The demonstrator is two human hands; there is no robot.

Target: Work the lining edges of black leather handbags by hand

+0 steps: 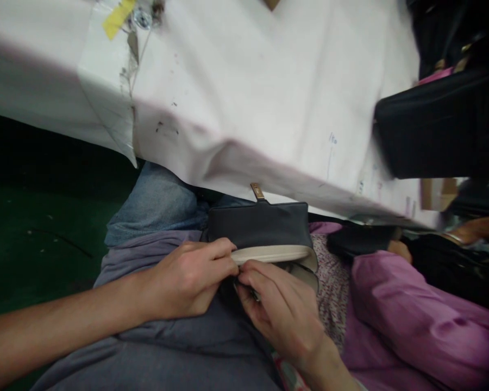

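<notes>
A dark bag (261, 222) lies across my lap below the table edge, its flap raised and a gold-coloured metal clasp (257, 190) at the flap's top. Its cream lining edge (273, 254) shows along the opening. My left hand (199, 271) pinches the left end of that edge between thumb and finger. Right beside it, my right hand (279, 307) has its fingers closed at the same spot, around something small and partly metallic that I cannot make out. The fingertips of both hands nearly touch.
A table with a white covering (248, 81) spans the front, with yellow tape (118, 19) at its upper left. Another dark bag (440, 127) is at the right. Beside me on the right sits a person in pink clothing (419, 320), with hands near dark items.
</notes>
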